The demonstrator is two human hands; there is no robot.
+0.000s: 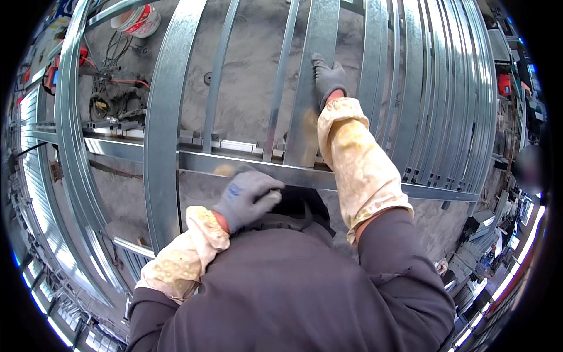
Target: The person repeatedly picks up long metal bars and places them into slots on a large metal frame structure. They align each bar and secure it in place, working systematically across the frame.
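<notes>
My right hand [331, 81], in a grey work glove, is on a wide galvanized metal stud [304, 130] in front of me. Its fingers bend over the stud's face, though the underside of the grip is hidden. Closer to my body, my left hand [246, 198] hovers by the near metal track [252, 166], slightly blurred. Nothing shows in it; thumb and forefinger are apart and half curled. Pale, stained protective sleeves [359, 158] cover both forearms. Narrower metal studs [280, 88] run away from the track left of my right hand.
More long studs [434, 88] stand close together on the right. Another wide stud [162, 129] crosses at the left. A white and red bucket [139, 22], tangled cables [108, 104] and a small dark disc [207, 78] lie on the dusty concrete floor [246, 64].
</notes>
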